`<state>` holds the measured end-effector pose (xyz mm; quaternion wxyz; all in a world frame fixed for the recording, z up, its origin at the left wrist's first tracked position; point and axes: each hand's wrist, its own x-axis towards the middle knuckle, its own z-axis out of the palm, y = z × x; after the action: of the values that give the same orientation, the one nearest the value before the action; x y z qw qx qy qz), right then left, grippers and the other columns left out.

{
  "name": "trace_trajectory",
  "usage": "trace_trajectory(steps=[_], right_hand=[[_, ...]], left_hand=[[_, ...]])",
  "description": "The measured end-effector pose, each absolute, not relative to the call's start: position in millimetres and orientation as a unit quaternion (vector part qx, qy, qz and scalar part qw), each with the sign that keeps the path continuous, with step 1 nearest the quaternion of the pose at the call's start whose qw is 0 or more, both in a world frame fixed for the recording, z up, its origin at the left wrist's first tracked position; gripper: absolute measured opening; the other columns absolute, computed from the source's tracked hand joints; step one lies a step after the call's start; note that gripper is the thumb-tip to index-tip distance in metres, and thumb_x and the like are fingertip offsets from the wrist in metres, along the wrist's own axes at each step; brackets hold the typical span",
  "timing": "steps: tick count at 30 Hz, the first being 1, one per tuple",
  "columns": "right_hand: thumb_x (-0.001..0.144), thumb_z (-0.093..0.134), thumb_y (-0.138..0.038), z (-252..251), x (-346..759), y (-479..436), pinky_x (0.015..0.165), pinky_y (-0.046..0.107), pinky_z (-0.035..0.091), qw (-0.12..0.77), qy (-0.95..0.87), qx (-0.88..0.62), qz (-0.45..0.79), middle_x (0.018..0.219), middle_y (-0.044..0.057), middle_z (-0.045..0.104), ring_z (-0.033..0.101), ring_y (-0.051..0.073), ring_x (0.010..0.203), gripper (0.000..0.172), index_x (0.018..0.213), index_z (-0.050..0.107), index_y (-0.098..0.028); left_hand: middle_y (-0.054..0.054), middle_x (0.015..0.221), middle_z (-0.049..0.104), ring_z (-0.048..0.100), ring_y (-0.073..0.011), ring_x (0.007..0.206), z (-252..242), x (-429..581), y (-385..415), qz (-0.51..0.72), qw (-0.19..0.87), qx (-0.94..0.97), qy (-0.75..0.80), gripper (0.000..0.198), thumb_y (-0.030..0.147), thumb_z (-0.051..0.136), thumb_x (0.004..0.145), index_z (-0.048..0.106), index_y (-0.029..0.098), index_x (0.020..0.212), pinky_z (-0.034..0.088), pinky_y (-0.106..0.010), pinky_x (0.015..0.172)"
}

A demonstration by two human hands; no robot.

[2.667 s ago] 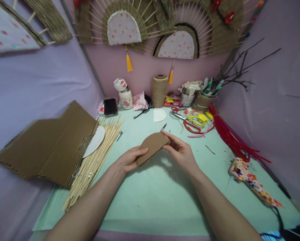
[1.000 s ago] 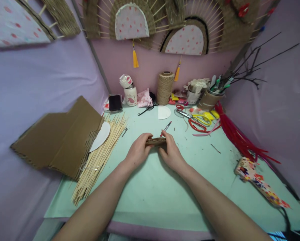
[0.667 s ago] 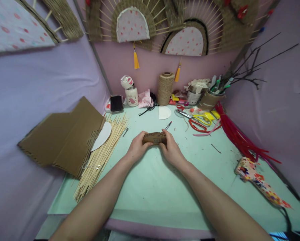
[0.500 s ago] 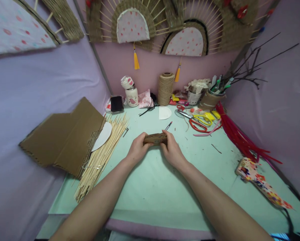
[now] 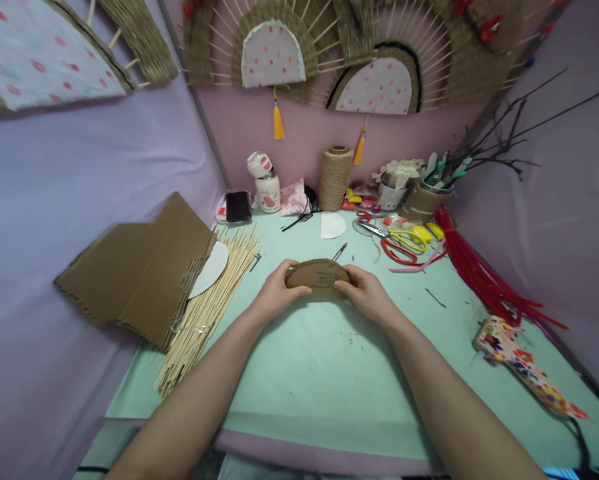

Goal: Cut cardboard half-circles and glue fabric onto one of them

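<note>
A half-round piece of brown cardboard (image 5: 319, 277) with a dark printed mark is held up over the middle of the table, its curved edge on top. My left hand (image 5: 278, 290) grips its left end, thumb along the near face and fingers behind. At the right end my right hand (image 5: 365, 291) pinches it the same way. Whether it is one layer or several I cannot tell. Just behind it lies a pen (image 5: 339, 251), and farther back a white half-circle (image 5: 333, 225).
Left are folded cardboard (image 5: 139, 267), a white paper piece (image 5: 212, 270) and a bundle of thin sticks (image 5: 204, 320). Twine (image 5: 335, 179) stands at the back. Scissors (image 5: 397, 245), red pipe cleaners (image 5: 474, 277) and a flower-patterned glue gun (image 5: 524, 367) lie right.
The cardboard has turned so its printed face shows more fully. My right hand has moved right, farther from the left. Small dark crumbs now show on the table. The view shifted slightly.
</note>
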<state>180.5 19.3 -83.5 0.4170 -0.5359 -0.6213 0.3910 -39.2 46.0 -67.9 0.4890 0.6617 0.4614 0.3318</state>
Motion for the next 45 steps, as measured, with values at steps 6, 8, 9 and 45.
trace_trajectory(steps=[6, 8, 9, 45], right_hand=[[0.07, 0.072, -0.042, -79, 199, 17, 0.064, 0.028, 0.049, 0.468, -0.461, -0.482, 0.58, 0.09, 0.005, 0.073, 0.065, 0.019, 0.074, 0.038, 0.099, 0.064, -0.019], [0.068, 0.075, -0.041, -79, 201, 17, 0.061, 0.026, 0.048, 0.474, -0.44, -0.475, 0.597, 0.09, 0.005, 0.073, 0.064, 0.018, 0.073, 0.039, 0.098, 0.065, -0.019], [0.067, 0.076, -0.041, -79, 201, 17, 0.059, 0.025, 0.047, 0.473, -0.437, -0.476, 0.599, 0.091, 0.005, 0.073, 0.064, 0.017, 0.072, 0.039, 0.097, 0.065, -0.019], [0.084, 0.051, -0.031, -100, 168, 10, 0.077, 0.038, 0.048, 0.392, -0.655, -0.574, 0.297, 0.09, 0.005, 0.066, 0.06, 0.023, 0.081, 0.019, 0.1, 0.055, -0.021]], left_hand=[[-0.011, 0.116, 0.067, 0.061, -0.0238, 0.111, -54, -52, 47, 0.33, 0.707, 0.544, 0.309, 0.059, 0.02, 0.082, 0.062, 0.058, 0.017, 0.116, 0.044, -0.037, 0.098], [-0.011, 0.115, 0.069, 0.062, -0.0243, 0.112, -51, -53, 46, 0.322, 0.71, 0.551, 0.296, 0.056, 0.021, 0.08, 0.065, 0.061, 0.018, 0.117, 0.043, -0.039, 0.1], [-0.01, 0.114, 0.069, 0.062, -0.0245, 0.112, -49, -52, 44, 0.323, 0.707, 0.556, 0.295, 0.055, 0.022, 0.079, 0.066, 0.062, 0.018, 0.118, 0.044, -0.039, 0.1], [0.003, 0.076, 0.053, 0.05, -0.0163, 0.074, -87, -30, 37, 0.315, 0.368, 0.734, 0.476, 0.01, 0.022, 0.055, 0.079, 0.045, 0.021, 0.077, 0.039, -0.027, 0.066]])
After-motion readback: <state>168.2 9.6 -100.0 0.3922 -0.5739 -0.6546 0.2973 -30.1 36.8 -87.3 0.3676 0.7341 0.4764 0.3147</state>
